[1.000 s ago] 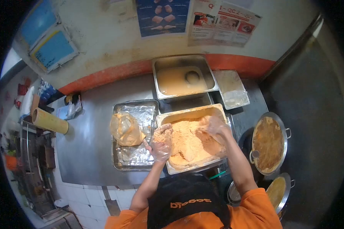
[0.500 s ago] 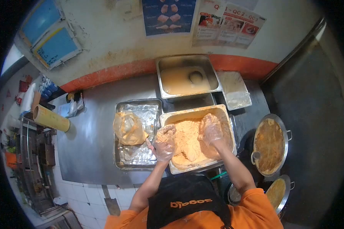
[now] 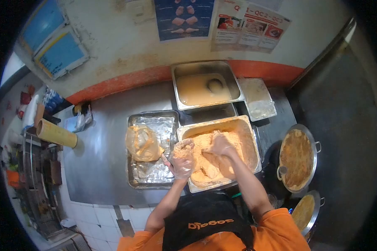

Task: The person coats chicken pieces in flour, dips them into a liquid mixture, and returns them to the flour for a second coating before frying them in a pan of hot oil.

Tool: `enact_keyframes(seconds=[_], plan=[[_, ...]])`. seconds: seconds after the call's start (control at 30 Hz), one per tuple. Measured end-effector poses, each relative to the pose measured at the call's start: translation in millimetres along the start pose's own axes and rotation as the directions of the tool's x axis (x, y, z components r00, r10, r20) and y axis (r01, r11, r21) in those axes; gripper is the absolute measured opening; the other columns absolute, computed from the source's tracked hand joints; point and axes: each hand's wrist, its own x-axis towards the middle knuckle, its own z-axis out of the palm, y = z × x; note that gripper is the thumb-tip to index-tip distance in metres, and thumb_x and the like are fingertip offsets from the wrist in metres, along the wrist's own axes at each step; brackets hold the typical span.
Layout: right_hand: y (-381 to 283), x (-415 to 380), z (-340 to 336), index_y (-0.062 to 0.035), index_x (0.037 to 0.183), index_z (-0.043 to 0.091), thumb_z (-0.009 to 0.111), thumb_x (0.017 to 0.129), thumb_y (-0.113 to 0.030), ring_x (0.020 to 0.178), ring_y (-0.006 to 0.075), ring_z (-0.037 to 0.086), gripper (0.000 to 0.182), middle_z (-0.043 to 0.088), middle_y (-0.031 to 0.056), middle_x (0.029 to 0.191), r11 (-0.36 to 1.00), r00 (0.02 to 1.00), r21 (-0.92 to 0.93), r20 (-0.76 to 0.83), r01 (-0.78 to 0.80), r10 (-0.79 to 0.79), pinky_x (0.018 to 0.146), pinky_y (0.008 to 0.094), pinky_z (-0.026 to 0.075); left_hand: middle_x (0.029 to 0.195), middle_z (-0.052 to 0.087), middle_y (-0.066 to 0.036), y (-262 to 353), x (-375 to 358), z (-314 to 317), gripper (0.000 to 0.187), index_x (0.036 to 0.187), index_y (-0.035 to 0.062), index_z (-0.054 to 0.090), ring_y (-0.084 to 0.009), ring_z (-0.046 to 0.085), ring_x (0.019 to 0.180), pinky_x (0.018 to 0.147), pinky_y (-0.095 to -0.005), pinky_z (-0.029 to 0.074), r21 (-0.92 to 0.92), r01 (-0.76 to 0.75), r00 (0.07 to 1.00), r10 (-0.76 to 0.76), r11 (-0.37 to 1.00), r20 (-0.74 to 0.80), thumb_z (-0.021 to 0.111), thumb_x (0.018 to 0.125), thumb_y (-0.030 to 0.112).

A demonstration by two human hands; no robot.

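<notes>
A deep metal pan (image 3: 252, 146) of orange-tinted flour (image 3: 205, 161) sits in front of me. My left hand (image 3: 182, 166), in a clear plastic glove, is closed around a crumbly flour-coated piece (image 3: 183, 147), apparently chicken, above the pan's left edge. Inside the pan, my gloved right hand (image 3: 223, 145) reaches into the flour with its fingers apart; some fingertips are buried. Left of the pan lies a shallow metal tray (image 3: 151, 182) with a flour-smeared plastic bag (image 3: 141, 144) in it. A thin handle (image 3: 166, 161) pokes out beside my left hand.
Behind stands a metal pan of cloudy liquid (image 3: 201, 88) with a round dark item inside. A lidded container (image 3: 259, 100) is beside it. Two wide pans of frothy oil (image 3: 297, 159) stand at the right. A yellow cylinder (image 3: 56, 134) lies at the far left.
My right hand has moved left from the pan's right side into the middle of the flour, turning its fingers leftward. My left hand has hardly moved and keeps its coated piece.
</notes>
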Motion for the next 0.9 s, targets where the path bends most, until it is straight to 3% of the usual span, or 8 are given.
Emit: enact_keyframes(seconds=[0.1,0.2,0.37,0.5,0.6,0.7,0.8,0.9], plan=[[-20,8,19,0.0079,0.091,0.069,0.074,0.072,-0.025,0.096,0.0420,0.065,0.039,0.066,0.0314,0.096,0.990,0.991,0.051,0.014,-0.132,0.132,0.085,0.0436,0.052,0.125,0.059,-0.029,51,12,30,0.060,0.126,-0.0078,0.057,-0.0370,0.057,0.120,0.103,-0.0427,0.044,0.706,-0.169,0.986,0.109,0.688,0.129,0.063,0.084,0.035],[-13,-2,13,0.0074,0.091,0.068,0.071,0.070,-0.020,0.091,0.0411,0.066,0.035,0.066,0.0313,0.092,0.945,0.972,0.231,0.088,-0.232,0.218,0.080,0.0442,0.052,0.095,0.069,-0.025,45,28,43,0.027,0.097,-0.0055,0.070,-0.0368,0.067,0.096,0.085,-0.0431,0.053,0.935,-0.352,0.794,-0.519,0.034,0.317,0.060,0.076,0.009],[22,-38,-39,0.0039,0.105,0.067,0.077,0.074,-0.041,0.092,0.0373,0.067,0.055,0.069,0.0266,0.098,0.909,0.992,0.396,0.057,-0.129,0.116,0.081,0.0413,0.054,0.101,0.070,-0.025,-28,37,42,0.023,0.099,-0.0010,0.072,-0.0349,0.068,0.100,0.083,-0.0438,0.055,0.952,-0.265,0.865,-0.473,-0.151,0.166,0.061,0.081,0.009],[66,-29,-22,0.0059,0.114,0.063,0.078,0.074,-0.043,0.098,0.0392,0.066,0.065,0.067,0.0285,0.102,0.859,0.994,0.511,0.101,-0.023,-0.034,0.084,0.0407,0.054,0.105,0.070,-0.023,7,36,58,0.025,0.102,-0.0003,0.072,-0.0346,0.069,0.100,0.083,-0.0433,0.055,0.913,-0.374,0.732,-0.657,-0.166,0.180,0.063,0.081,0.009],[13,-23,16,0.0092,0.124,0.054,0.072,0.081,-0.033,0.102,0.0391,0.065,0.063,0.066,0.0290,0.107,0.975,0.973,0.018,-0.053,-0.223,0.224,0.086,0.0407,0.053,0.104,0.070,-0.023,51,32,76,0.025,0.101,-0.0002,0.072,-0.0348,0.069,0.099,0.083,-0.0428,0.055,0.896,-0.417,0.654,-0.734,-0.151,0.181,0.064,0.079,0.009],[-2,-3,50,0.0053,0.105,0.065,0.071,0.078,-0.021,0.101,0.0400,0.065,0.039,0.066,0.0285,0.103,0.911,0.951,0.299,-0.032,-0.284,0.306,0.086,0.0436,0.052,0.097,0.070,-0.023,70,13,81,0.022,0.095,-0.0013,0.072,-0.0359,0.069,0.094,0.081,-0.0435,0.055,0.875,-0.470,0.652,-0.713,-0.112,0.258,0.064,0.078,0.011],[-24,-13,-4,0.0089,0.110,0.062,0.071,0.076,-0.021,0.103,0.0401,0.064,0.046,0.065,0.0295,0.107,0.978,0.979,0.170,-0.142,-0.121,0.146,0.087,0.0424,0.052,0.087,0.069,-0.023,82,-5,77,0.021,0.084,-0.0022,0.072,-0.0370,0.070,0.087,0.078,-0.0454,0.055,0.900,-0.435,0.694,-0.650,-0.033,0.311,0.063,0.079,0.017],[-26,3,-25,0.0081,0.111,0.064,0.063,0.081,-0.027,0.102,0.0402,0.064,0.047,0.066,0.0286,0.107,0.985,0.969,-0.118,0.229,0.124,-0.094,0.090,0.0423,0.051,0.085,0.069,-0.022,66,-22,67,0.023,0.083,-0.0007,0.072,-0.0380,0.069,0.082,0.075,-0.0464,0.056,0.926,-0.378,0.727,-0.621,-0.007,0.293,0.058,0.083,0.017]])
